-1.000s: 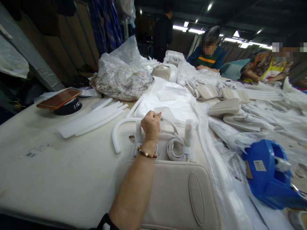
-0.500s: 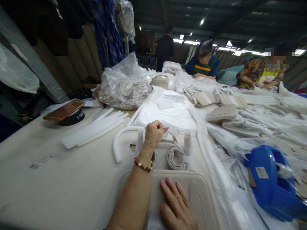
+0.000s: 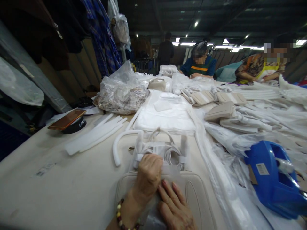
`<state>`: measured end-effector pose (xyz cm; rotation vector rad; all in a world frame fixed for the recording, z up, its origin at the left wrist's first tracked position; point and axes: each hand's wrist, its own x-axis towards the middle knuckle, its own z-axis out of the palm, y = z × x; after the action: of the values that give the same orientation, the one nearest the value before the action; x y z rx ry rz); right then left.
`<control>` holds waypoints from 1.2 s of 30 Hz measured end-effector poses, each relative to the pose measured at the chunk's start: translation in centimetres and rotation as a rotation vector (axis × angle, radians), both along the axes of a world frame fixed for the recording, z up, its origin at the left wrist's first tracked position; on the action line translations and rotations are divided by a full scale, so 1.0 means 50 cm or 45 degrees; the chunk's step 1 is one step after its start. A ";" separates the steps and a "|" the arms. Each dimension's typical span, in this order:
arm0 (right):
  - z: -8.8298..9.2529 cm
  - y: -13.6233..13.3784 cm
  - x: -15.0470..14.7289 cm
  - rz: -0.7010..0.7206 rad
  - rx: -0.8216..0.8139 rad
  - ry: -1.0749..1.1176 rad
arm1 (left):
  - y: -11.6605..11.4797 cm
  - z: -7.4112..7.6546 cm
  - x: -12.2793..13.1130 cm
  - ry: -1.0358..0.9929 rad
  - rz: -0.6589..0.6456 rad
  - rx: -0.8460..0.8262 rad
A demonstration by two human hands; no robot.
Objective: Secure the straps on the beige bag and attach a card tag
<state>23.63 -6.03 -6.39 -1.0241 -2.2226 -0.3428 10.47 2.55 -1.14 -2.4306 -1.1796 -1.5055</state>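
On the tabletop [image 3: 79, 188], directly before the person, the beige bag [image 3: 203, 204] lies flat; its strap coil [image 3: 173, 149] is banded, but the clear film [image 3: 174, 171] over its upper edge is not visibly fastened, so wrapping appears only partly complete. The left hand [image 3: 148, 174] is clenched, its contents hidden, and the right hand [image 3: 177, 206] presses flat, gripping nothing visible. Lateral room is widest leftward, short of the foam strips [image 3: 93, 137]; white sheeting [image 3: 223, 188] borders the bag's right edge.
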 end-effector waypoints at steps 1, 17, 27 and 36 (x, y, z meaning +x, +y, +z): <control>0.000 -0.001 -0.001 -0.008 -0.013 0.007 | -0.007 -0.003 0.001 0.026 0.015 0.065; 0.005 0.001 0.010 0.107 -0.039 0.117 | -0.041 -0.014 -0.003 0.262 -0.196 0.235; -0.007 0.006 0.026 0.220 0.055 0.038 | -0.063 -0.015 -0.027 0.245 -0.182 0.278; 0.000 -0.005 0.035 0.240 -0.043 0.053 | -0.106 -0.038 -0.035 0.292 -0.062 0.336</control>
<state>25.37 -6.26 -6.36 -0.8230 -2.2720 -0.1998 8.74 -2.72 -3.04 -2.3873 -0.8282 -1.2583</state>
